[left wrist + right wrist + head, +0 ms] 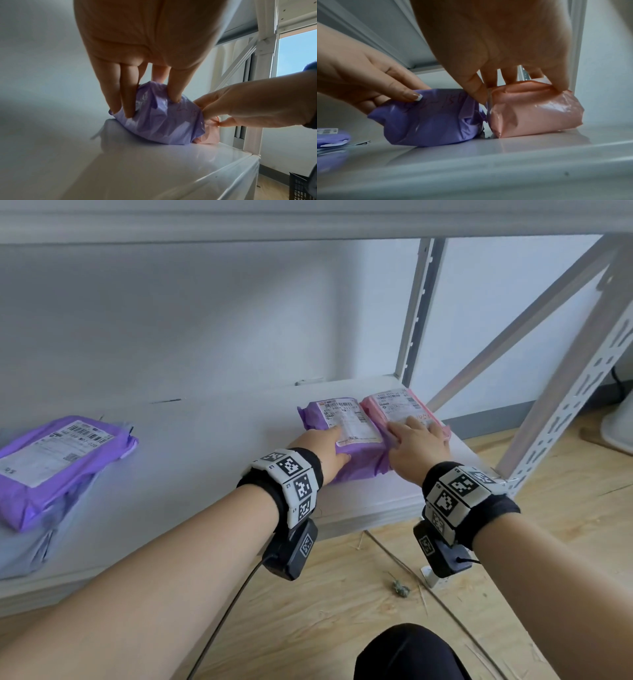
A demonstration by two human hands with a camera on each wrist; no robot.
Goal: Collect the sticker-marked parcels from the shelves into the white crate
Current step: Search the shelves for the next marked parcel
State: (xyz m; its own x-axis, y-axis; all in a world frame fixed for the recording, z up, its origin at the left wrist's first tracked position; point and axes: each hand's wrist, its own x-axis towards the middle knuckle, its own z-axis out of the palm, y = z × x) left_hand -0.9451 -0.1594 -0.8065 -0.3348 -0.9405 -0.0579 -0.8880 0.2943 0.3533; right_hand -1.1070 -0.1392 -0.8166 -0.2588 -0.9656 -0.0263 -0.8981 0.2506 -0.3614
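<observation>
Two small parcels lie side by side at the right end of a white shelf point(219, 446). My left hand point(330, 448) grips the purple parcel point(346, 440), thumb on its top and fingers round its left side. My right hand point(416, 440) grips the pink parcel point(397, 405), thumb pushed into the gap between the two parcels and fingers over its far edge. Both parcels carry white shipping labels on top. In the left wrist view my fingers point(126, 102) dig into the purple parcel point(163, 124). The right wrist view shows the pink parcel point(536, 113) resting on the shelf. No white crate is in view.
A larger purple parcel point(58, 467) lies on a grey one at the shelf's left end. A perforated white upright point(579, 402) and a diagonal brace stand right of the parcels, with another shelf board point(308, 224) above. Below is wooden floor, my knee point(411, 652), and a black basket point(298, 188).
</observation>
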